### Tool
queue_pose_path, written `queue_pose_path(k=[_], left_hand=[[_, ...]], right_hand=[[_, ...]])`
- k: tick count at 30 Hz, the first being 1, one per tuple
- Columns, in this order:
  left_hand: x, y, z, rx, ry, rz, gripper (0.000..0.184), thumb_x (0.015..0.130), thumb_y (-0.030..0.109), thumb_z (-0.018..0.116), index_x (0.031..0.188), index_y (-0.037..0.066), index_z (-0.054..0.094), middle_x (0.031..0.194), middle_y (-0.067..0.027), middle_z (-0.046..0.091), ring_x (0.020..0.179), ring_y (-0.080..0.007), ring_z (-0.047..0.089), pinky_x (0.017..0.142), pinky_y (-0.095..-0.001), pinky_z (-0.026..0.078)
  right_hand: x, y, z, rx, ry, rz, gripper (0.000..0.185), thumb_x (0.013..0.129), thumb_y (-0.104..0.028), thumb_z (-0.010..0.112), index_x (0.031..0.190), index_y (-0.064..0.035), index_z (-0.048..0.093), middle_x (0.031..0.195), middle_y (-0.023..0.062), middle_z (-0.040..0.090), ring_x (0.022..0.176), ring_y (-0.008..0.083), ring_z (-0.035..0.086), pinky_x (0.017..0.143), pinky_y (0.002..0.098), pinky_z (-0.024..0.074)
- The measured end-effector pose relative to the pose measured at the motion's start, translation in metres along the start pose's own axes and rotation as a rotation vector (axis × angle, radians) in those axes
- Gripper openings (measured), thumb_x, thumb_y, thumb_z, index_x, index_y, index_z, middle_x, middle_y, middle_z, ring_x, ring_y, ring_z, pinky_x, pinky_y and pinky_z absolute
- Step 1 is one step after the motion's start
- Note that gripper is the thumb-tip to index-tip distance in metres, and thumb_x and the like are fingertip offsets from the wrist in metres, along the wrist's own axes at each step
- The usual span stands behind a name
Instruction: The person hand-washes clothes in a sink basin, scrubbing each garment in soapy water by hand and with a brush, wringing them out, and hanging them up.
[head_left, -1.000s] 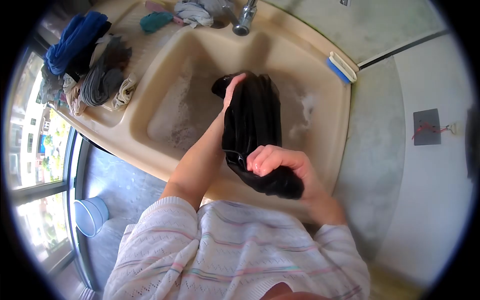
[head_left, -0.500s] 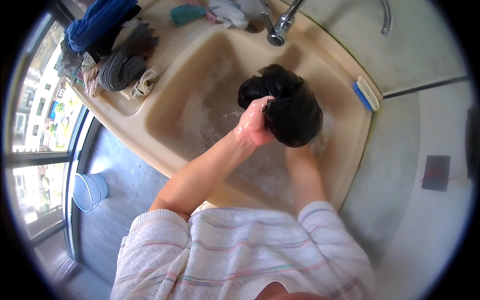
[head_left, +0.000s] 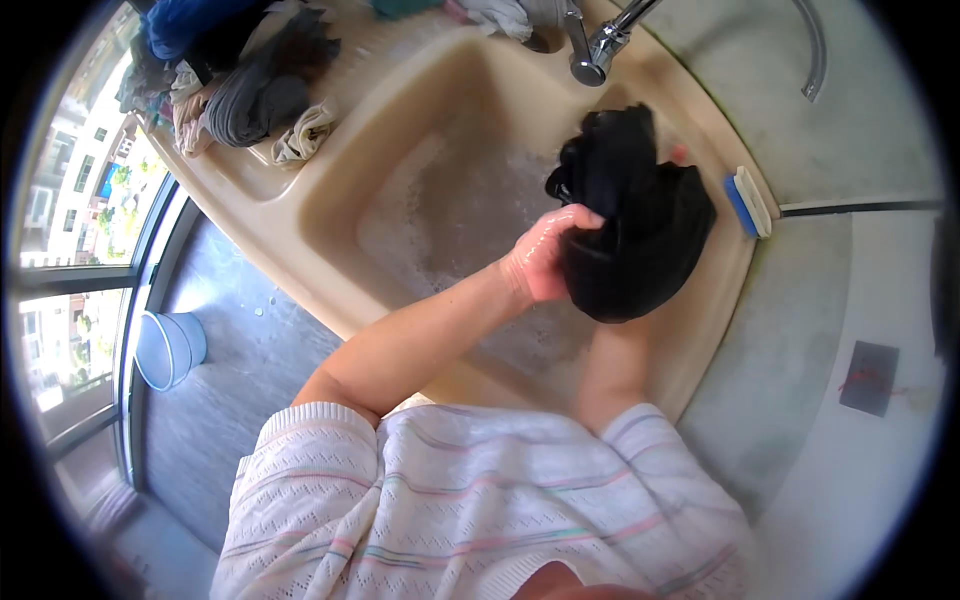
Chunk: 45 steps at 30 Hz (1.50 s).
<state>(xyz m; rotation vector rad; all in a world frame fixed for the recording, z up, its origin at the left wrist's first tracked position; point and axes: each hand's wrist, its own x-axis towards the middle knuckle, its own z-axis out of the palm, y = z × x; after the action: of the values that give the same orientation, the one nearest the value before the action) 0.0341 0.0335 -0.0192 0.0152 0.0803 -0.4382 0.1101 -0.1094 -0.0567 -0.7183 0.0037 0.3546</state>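
A bunched black cloth (head_left: 635, 240), wet and shiny, is held up over the right part of the beige sink (head_left: 325, 215). My left hand (head_left: 550, 250) grips its left side, thumb on top, with suds on the skin. My right forearm reaches up beneath the cloth, which covers most of that hand; a small pinkish patch, perhaps fingertips, shows beyond the cloth's far right side. Cloudy, foamy water (head_left: 470, 190) lies in the basin below. The metal faucet (head_left: 600, 55) stands just behind the cloth.
Grey, blue and cream clothes (head_left: 255, 105) are heaped on the left ledge, with a pale cloth (head_left: 497, 17) behind the basin. A blue-and-white brush (head_left: 748, 203) sits on the right rim. On the floor at left stands a light blue bucket (head_left: 170, 350).
The black cloth has gone from hanging stretched between both hands to a rounded bundle, farther right. My right hand has moved underneath it. The view has shifted too.
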Motion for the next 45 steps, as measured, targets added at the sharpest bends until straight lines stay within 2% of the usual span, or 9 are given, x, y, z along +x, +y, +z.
queue_pose_path(k=[7,14,17,28,32,34,37,41,45], left_hand=[[0.006,-0.001,0.022,0.935,-0.049,0.076,0.095,0.061,0.041,0.077,0.132,0.002,0.028,0.129,-0.0102,0.039,0.12,-0.0194,0.035,0.102,-0.0308,0.026],[0.001,-0.04,-0.024,1.903,-0.155,0.123,0.049,0.066,0.04,0.064,0.105,0.01,0.057,0.102,-0.0119,0.059,0.096,-0.0267,0.054,0.087,-0.0332,0.04],[-0.006,-0.044,-0.003,2.239,-0.181,-0.368,0.051,0.066,0.044,0.062,0.103,0.009,0.059,0.1,-0.013,0.061,0.095,-0.0282,0.055,0.086,-0.0343,0.041],[-0.007,-0.02,0.003,1.586,-0.329,-0.412,0.048,0.059,0.023,0.067,0.101,0.003,0.06,0.099,-0.0105,0.061,0.096,-0.021,0.055,0.086,-0.03,0.041],[0.004,-0.005,-0.018,1.139,-0.178,-0.34,0.056,0.054,0.002,0.07,0.108,0.0,0.055,0.104,-0.0073,0.059,0.099,-0.0161,0.052,0.09,-0.028,0.04],[0.008,0.005,-0.018,0.883,0.019,-0.271,0.059,0.057,0.003,0.069,0.114,0.0,0.051,0.109,-0.0078,0.057,0.099,-0.0176,0.053,0.09,-0.0277,0.04],[0.005,0.019,-0.008,0.654,0.172,-0.155,0.075,0.069,0.046,0.065,0.13,0.012,0.036,0.126,-0.0137,0.043,0.114,-0.0295,0.041,0.092,-0.0546,0.03],[0.014,0.02,-0.023,0.121,0.04,-0.265,0.074,0.073,0.06,0.054,0.127,0.012,0.04,0.129,-0.0134,0.041,0.114,-0.0302,0.042,0.096,-0.0524,0.027],[0.011,0.028,0.001,0.367,0.28,0.318,0.056,0.072,0.035,0.066,0.116,0.006,0.049,0.114,-0.0109,0.054,0.104,-0.0232,0.05,0.092,-0.0371,0.038]], right_hand=[[0.015,-0.041,0.007,-0.174,-0.081,0.188,0.024,0.088,-0.016,0.046,0.104,-0.0015,0.055,0.096,0.0057,0.06,0.091,0.013,0.056,0.081,0.0263,0.0457],[0.039,-0.017,-0.008,-0.589,-0.198,0.785,0.024,0.087,-0.015,0.047,0.105,-0.0004,0.055,0.097,0.0048,0.059,0.092,0.0118,0.056,0.081,0.0249,0.0456],[0.052,-0.01,-0.052,-0.766,-0.36,0.958,0.023,0.084,-0.013,0.052,0.102,0.0009,0.057,0.099,0.0069,0.059,0.09,0.0114,0.055,0.079,0.0247,0.0459],[-0.031,-0.037,-0.009,-0.221,-0.33,0.783,0.042,0.089,-0.031,0.044,0.124,-0.0078,0.043,0.12,0.0114,0.05,0.099,0.0258,0.056,0.083,0.0341,0.0471],[-0.007,-0.063,-0.032,-0.429,-0.238,0.303,0.046,0.088,-0.038,0.041,0.119,-0.0035,0.047,0.12,0.0107,0.05,0.104,0.0249,0.053,0.091,0.0358,0.0419],[0.011,-0.08,-0.019,-0.229,-0.097,0.142,0.05,0.088,-0.041,0.041,0.115,-0.0008,0.05,0.116,0.0112,0.053,0.106,0.0232,0.051,0.096,0.0356,0.0371],[0.012,-0.106,0.016,-0.454,-0.031,-0.132,0.045,0.089,-0.036,0.04,0.111,0.0014,0.051,0.11,0.0127,0.054,0.102,0.0217,0.053,0.09,0.0327,0.0415],[0.029,-0.105,0.014,-0.647,0.105,-0.361,0.04,0.088,-0.031,0.043,0.108,0.0026,0.051,0.107,0.0121,0.055,0.098,0.0208,0.054,0.085,0.0317,0.0444],[0.018,-0.056,0.012,-0.127,0.171,-0.161,0.041,0.088,-0.031,0.043,0.112,0.0015,0.05,0.11,0.012,0.055,0.101,0.0229,0.053,0.089,0.0338,0.0431]])
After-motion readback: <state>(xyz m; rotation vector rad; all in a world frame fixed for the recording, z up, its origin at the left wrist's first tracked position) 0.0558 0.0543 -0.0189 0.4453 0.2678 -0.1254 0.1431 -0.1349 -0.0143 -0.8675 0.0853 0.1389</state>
